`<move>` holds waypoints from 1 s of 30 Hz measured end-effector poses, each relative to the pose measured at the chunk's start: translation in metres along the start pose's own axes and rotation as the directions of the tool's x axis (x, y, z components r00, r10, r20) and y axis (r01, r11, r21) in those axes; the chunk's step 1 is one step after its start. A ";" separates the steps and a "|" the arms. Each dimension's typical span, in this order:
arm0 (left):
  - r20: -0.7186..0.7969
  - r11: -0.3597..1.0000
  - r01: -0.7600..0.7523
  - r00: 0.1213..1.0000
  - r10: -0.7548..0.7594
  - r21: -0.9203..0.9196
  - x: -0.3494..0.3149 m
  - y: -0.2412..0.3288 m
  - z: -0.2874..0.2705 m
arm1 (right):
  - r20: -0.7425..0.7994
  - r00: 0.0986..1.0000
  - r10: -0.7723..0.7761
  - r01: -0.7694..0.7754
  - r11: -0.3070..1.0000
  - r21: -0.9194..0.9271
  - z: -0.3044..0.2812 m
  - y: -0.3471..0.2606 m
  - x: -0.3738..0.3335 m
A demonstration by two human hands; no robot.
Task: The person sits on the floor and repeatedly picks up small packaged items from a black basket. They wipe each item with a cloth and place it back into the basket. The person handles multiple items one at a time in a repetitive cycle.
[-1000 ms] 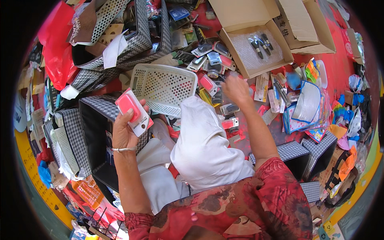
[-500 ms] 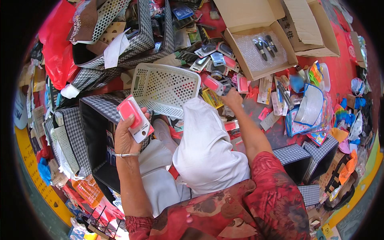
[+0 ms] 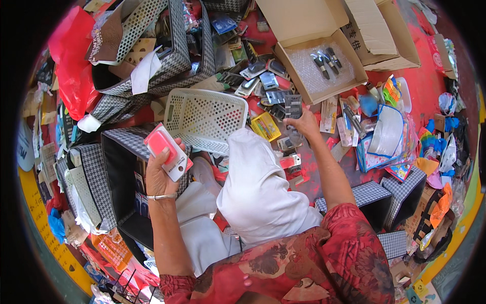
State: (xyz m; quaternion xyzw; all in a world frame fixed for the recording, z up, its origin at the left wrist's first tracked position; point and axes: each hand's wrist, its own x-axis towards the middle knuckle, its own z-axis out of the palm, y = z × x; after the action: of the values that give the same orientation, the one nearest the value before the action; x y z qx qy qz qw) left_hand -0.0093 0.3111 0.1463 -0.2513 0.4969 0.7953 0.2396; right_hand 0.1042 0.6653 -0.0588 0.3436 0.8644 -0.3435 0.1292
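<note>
My left hand [image 3: 163, 169] grips a pink blister pack on a white card [image 3: 164, 147], its fingers wrapped round the edge, with another pink edge showing behind the card. Over the pile, my right hand [image 3: 305, 124] pinches a flat pack of small dark pieces [image 3: 293, 106]; what exactly is in it I cannot make out. Just left of that hand lies a yellow packet [image 3: 266, 126]. Between my two hands a cream perforated plastic basket [image 3: 205, 114] tilts against the clutter, with no goods visible in it.
An open cardboard box [image 3: 324, 66] holds several black-handled brushes on bubble wrap. Houndstooth storage bins [image 3: 129, 167] crowd the left side, and others [image 3: 374, 197] stand at the right. A red plastic bag [image 3: 71, 66] hangs at upper left. Loose packaged goods cover the red floor.
The pink pack near my right hand is gone from there, and that hand now lifts the dark pack. My left hand keeps its pink pack, nearly still. The view has shifted slightly.
</note>
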 end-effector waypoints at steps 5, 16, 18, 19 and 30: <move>0.013 0.996 -0.029 1.000 0.028 0.086 0.007 -0.006 -0.003 | 0.190 0.982 0.015 -0.134 0.763 0.633 -0.021 -0.053 -0.025; 0.091 0.922 -0.318 0.948 0.305 0.221 0.014 -0.009 0.011 | 0.418 0.549 -0.724 0.570 0.690 0.446 -0.032 -0.287 -0.076; 0.010 0.933 -0.313 0.949 0.316 0.175 0.016 -0.006 0.005 | 0.447 0.498 -0.743 0.542 0.669 0.509 -0.028 -0.285 -0.078; -0.020 0.955 -0.269 0.962 0.273 0.125 0.017 -0.005 0.002 | 0.422 0.482 -0.768 0.514 0.638 0.574 -0.028 -0.277 -0.074; 0.029 0.968 -0.137 0.989 0.146 -0.208 -0.001 0.026 -0.020 | 0.060 0.982 -0.180 0.188 0.876 -0.445 -0.014 -0.005 0.020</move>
State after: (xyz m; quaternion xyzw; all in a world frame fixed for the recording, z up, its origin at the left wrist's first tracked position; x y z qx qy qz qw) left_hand -0.0218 0.2826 0.1574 -0.2209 0.4232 0.8629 0.1659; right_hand 0.0869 0.6824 -0.0554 0.2181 0.9478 -0.1485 0.1791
